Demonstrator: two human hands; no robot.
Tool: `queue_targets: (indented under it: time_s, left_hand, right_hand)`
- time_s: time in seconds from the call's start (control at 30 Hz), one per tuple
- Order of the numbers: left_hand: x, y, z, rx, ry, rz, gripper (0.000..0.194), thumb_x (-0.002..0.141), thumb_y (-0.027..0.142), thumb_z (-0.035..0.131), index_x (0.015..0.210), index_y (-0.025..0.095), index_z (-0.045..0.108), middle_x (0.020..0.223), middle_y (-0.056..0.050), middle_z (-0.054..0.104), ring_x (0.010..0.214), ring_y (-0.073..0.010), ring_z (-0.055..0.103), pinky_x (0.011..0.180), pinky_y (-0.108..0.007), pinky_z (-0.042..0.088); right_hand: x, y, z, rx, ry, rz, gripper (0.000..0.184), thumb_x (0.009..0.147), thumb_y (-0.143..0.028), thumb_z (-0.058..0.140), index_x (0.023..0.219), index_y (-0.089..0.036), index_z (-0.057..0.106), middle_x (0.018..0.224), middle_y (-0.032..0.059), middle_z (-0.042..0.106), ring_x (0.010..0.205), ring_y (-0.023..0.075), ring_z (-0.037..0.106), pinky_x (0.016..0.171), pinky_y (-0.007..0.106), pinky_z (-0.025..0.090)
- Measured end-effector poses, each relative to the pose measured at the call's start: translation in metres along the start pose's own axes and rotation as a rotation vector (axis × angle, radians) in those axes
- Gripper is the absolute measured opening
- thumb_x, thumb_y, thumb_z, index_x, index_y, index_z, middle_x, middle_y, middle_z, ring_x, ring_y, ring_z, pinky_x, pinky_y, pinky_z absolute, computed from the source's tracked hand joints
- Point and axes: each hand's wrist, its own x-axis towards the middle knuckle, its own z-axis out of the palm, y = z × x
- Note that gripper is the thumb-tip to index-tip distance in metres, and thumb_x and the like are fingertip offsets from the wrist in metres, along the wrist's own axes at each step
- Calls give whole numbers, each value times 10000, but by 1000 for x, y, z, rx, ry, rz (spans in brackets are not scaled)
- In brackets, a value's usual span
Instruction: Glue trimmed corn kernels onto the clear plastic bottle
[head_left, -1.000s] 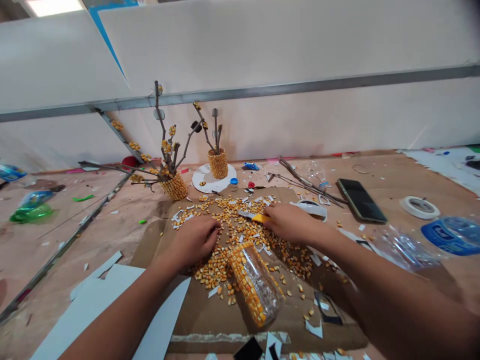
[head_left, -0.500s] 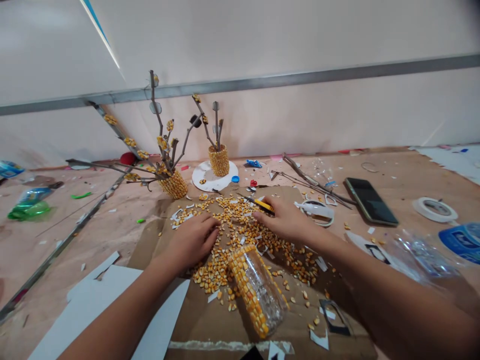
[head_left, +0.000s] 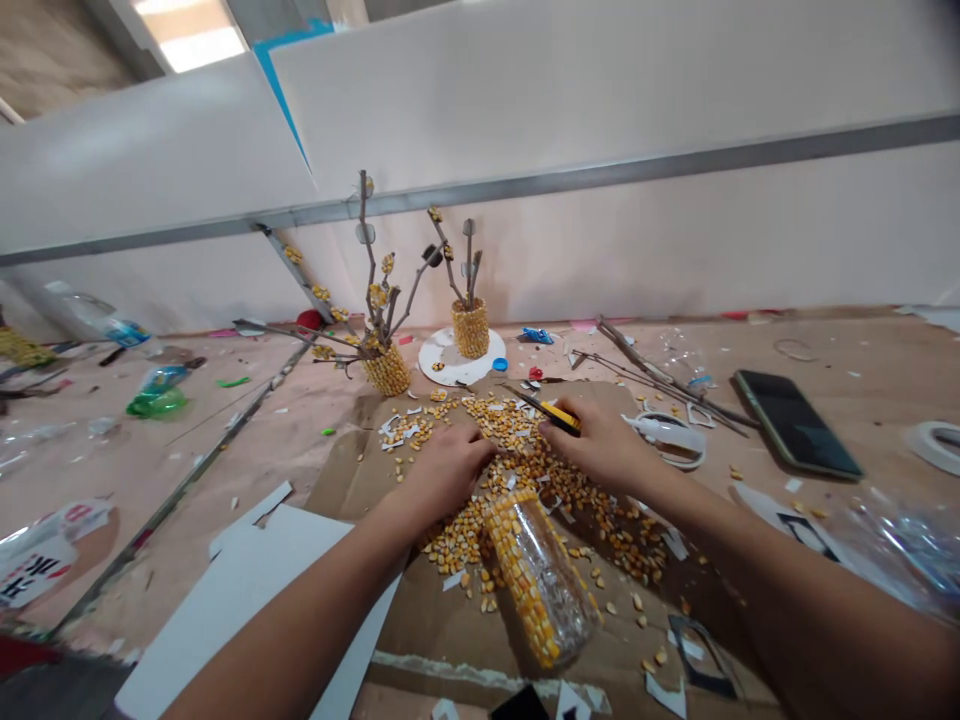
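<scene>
Across the middle of the work area, taken as a clock face centred on the loose corn, lies a flat piece of brown cardboard (head_left: 442, 640). At eight o'clock a white sheet (head_left: 232, 580) runs partly under the left forearm. Near six, resting on its side, is a clear bottle (head_left: 541, 580) with kernels covering its left flank and bare plastic on its right; neither hand touches it. Its long axis slants from between eleven and twelve down to between five and six.

At nine o'clock the left hand (head_left: 448, 462) rests at the corn with fingers curled; whether they pinch anything, I cannot tell. At three the right hand (head_left: 600, 440) grasps a yellow-and-black cutter (head_left: 561, 415), whose long axis and blade point toward ten.

Smallest are the loose kernels (head_left: 465, 540), spread between both hands. The step in hand looks like working through them, cutter at the ready. The next move probably calls for a firm hold on the handle and left fingers clear of the blade's line.
</scene>
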Motion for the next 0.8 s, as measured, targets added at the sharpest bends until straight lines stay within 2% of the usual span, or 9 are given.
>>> queue_targets:
  time_s: [0.27, 0.47, 0.6, 0.8]
  left_hand:
    - [-2, -1, 5, -24, 9, -6, 229, 1037, 223, 503, 1074, 174, 724, 996, -112, 707, 946, -271, 637, 866, -408, 491]
    - [-4, -3, 4, -51, 23, -1, 162, 995, 181, 548, 1022, 188, 707, 1014, -102, 700, 954, -263, 628, 875, -394, 487]
    - [-6, -4, 3, -86, 62, -24, 189, 1019, 190, 514, 999, 188, 702, 1036, -109, 705, 986, -263, 634, 898, -396, 482]
    - [-8, -2, -1, -188, 131, -94, 143, 980, 167, 578, 1034, 181, 710, 991, -86, 757, 955, -249, 671, 894, -380, 497]
  right_hand:
    - [0, 4, 2, -6, 17, -47, 274, 926, -449, 568, 868, -203, 671, 779, 57, 696, 704, 205, 597, 615, 319, 353]
    - [-1, 4, 2, 63, 5, -56, 288, 931, -465, 557, 861, -204, 657, 728, 33, 661, 656, 190, 566, 585, 306, 358]
    - [-2, 2, 1, 40, 3, -37, 304, 930, -481, 548, 880, -205, 665, 756, 32, 674, 692, 204, 592, 603, 309, 370]
    - [-5, -3, 1, 39, 23, -61, 293, 925, -471, 554, 839, -208, 652, 700, 23, 654, 644, 190, 564, 595, 305, 358]
